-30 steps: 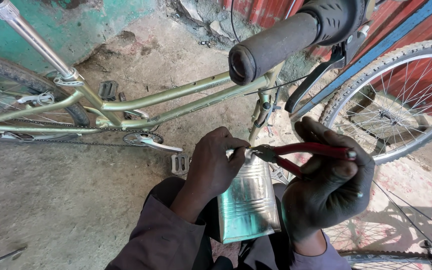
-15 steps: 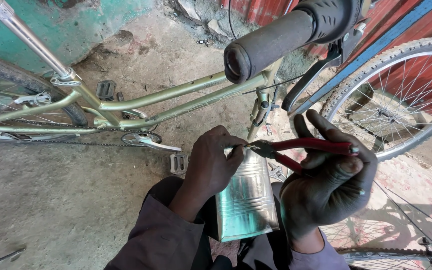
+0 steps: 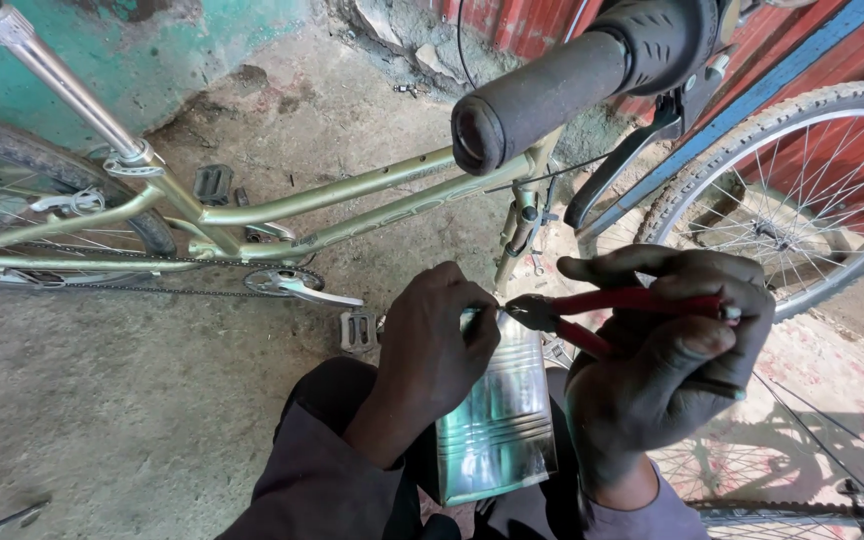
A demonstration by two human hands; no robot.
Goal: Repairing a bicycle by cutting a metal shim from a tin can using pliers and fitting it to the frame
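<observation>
Left hand [image 3: 437, 340] pinching the top edge of a shiny metal sheet [image 3: 497, 425], right hand [image 3: 667, 375] squeezing red-handled pliers [image 3: 592, 315] beside it, olive bicycle frame [image 3: 352, 205] standing behind.

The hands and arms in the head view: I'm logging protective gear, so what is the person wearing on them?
No gloves: the left hand and the right hand are both bare, and they look smudged with grime. No rings or watch show. Both arms are covered to the wrist by long sleeves of plain greyish-purple cloth, the left sleeve loose and creased, the right sleeve only partly in view at the picture's lower edge.
</observation>
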